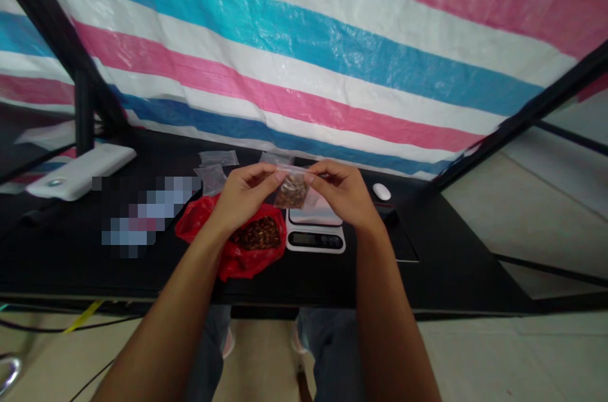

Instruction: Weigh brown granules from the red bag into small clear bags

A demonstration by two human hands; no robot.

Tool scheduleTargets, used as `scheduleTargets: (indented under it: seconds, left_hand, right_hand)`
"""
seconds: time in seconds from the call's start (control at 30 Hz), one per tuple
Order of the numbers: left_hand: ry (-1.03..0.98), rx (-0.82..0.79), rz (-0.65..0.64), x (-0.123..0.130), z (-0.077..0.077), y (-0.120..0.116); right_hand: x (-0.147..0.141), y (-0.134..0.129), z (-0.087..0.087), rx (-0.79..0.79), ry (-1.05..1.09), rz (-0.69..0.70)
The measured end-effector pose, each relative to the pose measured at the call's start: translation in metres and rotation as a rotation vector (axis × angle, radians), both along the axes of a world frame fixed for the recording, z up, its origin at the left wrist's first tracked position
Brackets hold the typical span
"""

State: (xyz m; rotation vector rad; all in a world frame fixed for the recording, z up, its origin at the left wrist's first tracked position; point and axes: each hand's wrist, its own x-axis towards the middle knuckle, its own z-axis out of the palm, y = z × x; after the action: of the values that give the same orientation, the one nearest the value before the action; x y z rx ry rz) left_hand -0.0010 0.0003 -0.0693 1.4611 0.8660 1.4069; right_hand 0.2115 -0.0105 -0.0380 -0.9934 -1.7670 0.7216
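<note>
My left hand (244, 196) and my right hand (344, 190) pinch the top edge of a small clear plastic bag (291, 192) from either side, holding it up in the air. Brown pieces fill the bottom of this bag. Below my left hand lies a red plastic bag (202, 231), open around a heap of similar brown pieces (256, 234). A white digital kitchen scale (315, 238) sits under my right hand, its platform partly hidden by the held bag. Several flat, clear plastic bags (218, 158) lie beyond my hands.
All of this is on a black table (71, 250), with a white mouse (381, 192) to the right and a white oblong device (80, 171) at the left. A pixelated blurred patch (147, 215) covers part of the table. A striped plastic tarp (304, 54) hangs behind.
</note>
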Motion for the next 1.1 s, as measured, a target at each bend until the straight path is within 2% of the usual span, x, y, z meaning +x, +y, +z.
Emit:
scheduleTargets:
  seconds: [0.07,0.23,0.33,0.6,0.7,0.87,1.0,1.1]
  left_hand:
    - [-0.009,0.0,0.013,0.002,0.001,-0.001]
    - [0.028,0.035,0.092,0.008,0.002,-0.003]
    - [0.038,0.027,0.124,0.013,0.001,-0.004]
    - [0.084,-0.027,0.041,0.019,0.007,-0.011]
    - [0.098,-0.021,0.056,0.015,0.01,-0.011]
    - [0.138,0.011,0.166,0.002,0.017,-0.008]
    - [0.219,0.047,0.133,-0.002,0.021,-0.009]
    - [0.274,0.086,0.163,-0.008,0.025,-0.01]
  right_hand:
    - [-0.001,0.0,0.0,0.033,-0.02,-0.009]
    - [-0.003,0.002,-0.003,-0.003,0.005,0.009]
    - [-0.006,0.002,-0.003,0.042,-0.009,0.007]
    - [-0.015,-0.003,-0.002,0.022,-0.029,-0.013]
    - [-0.016,-0.002,-0.003,0.047,-0.024,0.007]
    - [-0.006,-0.001,0.001,0.021,-0.001,-0.006]
    - [0.004,-0.001,0.002,0.044,0.007,0.003]
    - [0.015,0.0,0.004,0.022,0.07,-0.083]
